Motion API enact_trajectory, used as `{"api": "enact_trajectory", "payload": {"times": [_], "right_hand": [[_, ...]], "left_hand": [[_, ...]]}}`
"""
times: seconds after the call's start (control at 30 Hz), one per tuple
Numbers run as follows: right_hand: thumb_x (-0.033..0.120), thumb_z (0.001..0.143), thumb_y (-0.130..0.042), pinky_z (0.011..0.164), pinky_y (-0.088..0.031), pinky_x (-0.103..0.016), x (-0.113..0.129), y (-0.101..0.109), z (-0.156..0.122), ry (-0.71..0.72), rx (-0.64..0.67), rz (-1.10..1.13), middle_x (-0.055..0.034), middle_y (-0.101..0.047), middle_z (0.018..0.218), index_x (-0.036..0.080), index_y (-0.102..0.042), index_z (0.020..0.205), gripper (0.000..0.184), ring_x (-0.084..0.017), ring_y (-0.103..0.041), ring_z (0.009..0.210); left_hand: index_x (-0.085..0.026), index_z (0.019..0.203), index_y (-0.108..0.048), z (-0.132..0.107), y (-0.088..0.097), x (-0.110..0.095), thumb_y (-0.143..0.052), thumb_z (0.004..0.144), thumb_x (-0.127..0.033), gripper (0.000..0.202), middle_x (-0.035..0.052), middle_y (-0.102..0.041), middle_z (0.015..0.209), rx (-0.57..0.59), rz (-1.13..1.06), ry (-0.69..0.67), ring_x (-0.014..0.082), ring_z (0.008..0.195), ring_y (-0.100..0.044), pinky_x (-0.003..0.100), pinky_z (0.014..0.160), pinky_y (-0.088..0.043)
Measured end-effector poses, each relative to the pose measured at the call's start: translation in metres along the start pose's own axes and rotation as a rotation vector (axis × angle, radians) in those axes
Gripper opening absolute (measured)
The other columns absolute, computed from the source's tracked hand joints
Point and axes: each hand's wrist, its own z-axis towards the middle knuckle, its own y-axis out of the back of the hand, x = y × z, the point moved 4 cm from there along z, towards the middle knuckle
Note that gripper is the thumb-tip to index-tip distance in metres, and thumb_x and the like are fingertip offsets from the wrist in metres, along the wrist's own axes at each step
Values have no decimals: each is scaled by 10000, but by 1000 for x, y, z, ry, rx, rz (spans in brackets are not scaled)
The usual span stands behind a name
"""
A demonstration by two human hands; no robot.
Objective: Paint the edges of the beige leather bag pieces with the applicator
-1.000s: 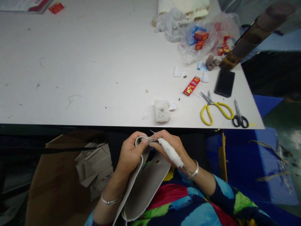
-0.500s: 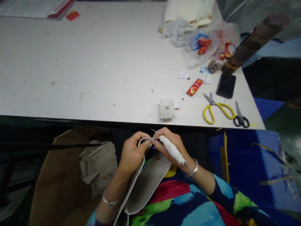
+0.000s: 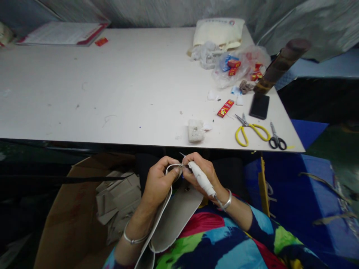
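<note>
My left hand point(image 3: 160, 179) pinches the pale edge of a grey, leather-like piece point(image 3: 175, 216) between thumb and fingers. The piece hangs in curved panels down over my lap. My right hand point(image 3: 202, 170) is closed at the same edge, its fingertips almost meeting the left ones. Across it lies a slim tool with a white-wrapped handle point(image 3: 201, 178), a thin wire-like end running back towards the wrist. A thin pointed tip point(image 3: 182, 154) sticks out past the right fingers; which tool it belongs to, I cannot tell. The exact contact at the edge is hidden by my fingers.
On the white table point(image 3: 126, 89) are yellow-handled scissors point(image 3: 254, 130), small black scissors point(image 3: 277, 140), a black phone point(image 3: 259, 106), a red packet point(image 3: 225, 108) and a whitish block point(image 3: 195, 130). A cardboard box point(image 3: 70, 209) with grey pieces point(image 3: 120, 198) stands at left below the table.
The view has tilted up and shifted slightly, so more of the table's far side shows. My hands keep nearly the same hold on the grey piece and the white-wrapped tool.
</note>
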Motion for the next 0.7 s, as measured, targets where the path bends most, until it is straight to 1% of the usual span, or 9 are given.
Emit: {"api": "enact_trajectory", "payload": {"times": [0.17, 0.3, 0.47, 0.6, 0.7], "right_hand": [[219, 929, -651, 685, -476, -222, 1, 6, -6, 10, -15, 8, 26, -645, 855, 232, -632, 979, 55, -123, -594, 713], [222, 935, -658, 679, -476, -216, 2, 10, -10, 25, -33, 16, 35, -637, 835, 230, -634, 980, 52, -116, -589, 694], [182, 930, -648, 703, -483, -215, 0, 13, -12, 38, -53, 34, 34, -646, 856, 226, -630, 983, 71, -112, -608, 718], [213, 956, -646, 716, -508, -230, -3, 14, -13, 48, -39, 37, 21, -666, 883, 231, -631, 1001, 51, -124, -635, 738], [235, 981, -641, 735, -523, -241, -4, 12, -12, 64, -16, 53, 9, -683, 918, 237, -627, 1023, 45, -133, -660, 774]], "left_hand": [[-165, 885, -703, -4, -4, -10, -767, 797, -243, 134, 4, -683, 799, 37, 15, -3, 146, 740, -583, 242, 696, -456], [-165, 889, -693, -5, -7, -12, -771, 777, -237, 154, -4, -672, 791, 63, 28, 8, 143, 732, -580, 240, 694, -457], [-173, 894, -687, -3, -12, -14, -759, 760, -226, 162, -14, -672, 797, 88, 73, -8, 143, 745, -595, 239, 712, -466], [-181, 946, -710, 0, -10, -17, -765, 772, -270, 203, 4, -725, 854, 91, 152, -18, 174, 791, -651, 269, 753, -496], [-179, 1005, -769, 3, -7, -22, -762, 784, -303, 255, 43, -787, 928, 151, 277, -36, 221, 856, -704, 317, 817, -520]]}}
